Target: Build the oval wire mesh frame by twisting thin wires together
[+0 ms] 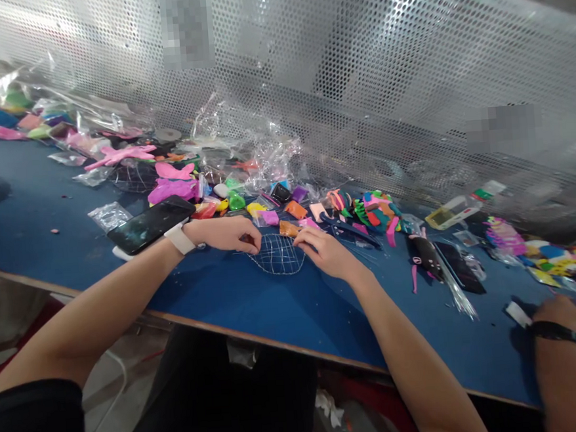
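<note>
A wire mesh frame [280, 259], rounded and crossed by a grid of thin silvery wires, lies at the near side of the blue table between my hands. My left hand [237, 234] pinches its left edge, fingers curled inward. At the opposite edge, my right hand [320, 246] grips the rim between thumb and fingertips. Just beyond the mesh are small packets of coloured clay, among them an orange packet [289, 228] and a purple packet [268, 218]. Dark-handled pliers [353, 230] rest past my right hand.
A black phone [153, 224] lies beside my left wrist. Clear plastic wrapping [247, 136] is heaped against the perforated metal panel [336, 61]. To the right are a bundle of wires [455, 290], a dark phone [459, 266] and another person's hand [561, 318].
</note>
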Available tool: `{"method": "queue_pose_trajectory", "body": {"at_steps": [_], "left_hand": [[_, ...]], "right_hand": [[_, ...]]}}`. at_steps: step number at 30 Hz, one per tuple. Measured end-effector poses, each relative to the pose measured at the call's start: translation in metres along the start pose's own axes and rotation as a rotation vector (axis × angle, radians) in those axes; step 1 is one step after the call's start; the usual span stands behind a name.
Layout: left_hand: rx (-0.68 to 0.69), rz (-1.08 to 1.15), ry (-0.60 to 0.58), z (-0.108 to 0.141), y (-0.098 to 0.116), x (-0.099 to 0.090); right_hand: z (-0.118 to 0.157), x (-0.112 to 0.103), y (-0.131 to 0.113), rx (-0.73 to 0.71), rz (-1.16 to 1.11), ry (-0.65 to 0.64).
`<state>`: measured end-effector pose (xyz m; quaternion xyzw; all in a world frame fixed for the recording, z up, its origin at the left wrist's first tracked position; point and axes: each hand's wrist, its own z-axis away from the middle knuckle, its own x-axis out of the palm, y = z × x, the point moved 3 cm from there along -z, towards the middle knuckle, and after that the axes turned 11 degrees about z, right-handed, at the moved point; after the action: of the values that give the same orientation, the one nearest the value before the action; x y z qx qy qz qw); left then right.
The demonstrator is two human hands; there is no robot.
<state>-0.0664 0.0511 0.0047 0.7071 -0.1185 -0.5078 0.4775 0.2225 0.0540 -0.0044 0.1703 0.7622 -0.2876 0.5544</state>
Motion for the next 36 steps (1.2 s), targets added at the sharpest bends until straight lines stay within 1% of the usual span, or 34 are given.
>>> {"method": "queue_pose_trajectory", "body": {"at_steps": [7,11,15,19,25,32,36], "left_hand": [[-0.069,0.079,-0.02,0.005,0.003,0.001],[-0.037,0.12,-0.008,0.005,0.005,0.0],[-0.041,0.138,0.026,0.003,0.006,-0.001],[-0.038,0.101,0.035,0.002,0.008,-0.001],[-0.049,0.099,0.029,0.003,0.007,-0.001],[-0.066,0.086,0.03,0.004,0.006,-0.001],[-0.039,0.118,0.036,0.003,0.007,-0.001]], "right_hand": [[0.0,0.0,0.0,0.043,-0.027,-0.01],[0.002,-0.006,-0.002,0.057,-0.031,-0.011],[0.003,-0.01,-0.003,0.035,-0.021,-0.014],[0.001,-0.007,-0.001,0.037,-0.016,-0.057],[0.001,-0.005,-0.001,0.059,-0.006,-0.049],[0.001,-0.003,0.0,0.039,-0.003,-0.045],[0.002,-0.003,-0.001,0.041,-0.001,-0.031]]}}
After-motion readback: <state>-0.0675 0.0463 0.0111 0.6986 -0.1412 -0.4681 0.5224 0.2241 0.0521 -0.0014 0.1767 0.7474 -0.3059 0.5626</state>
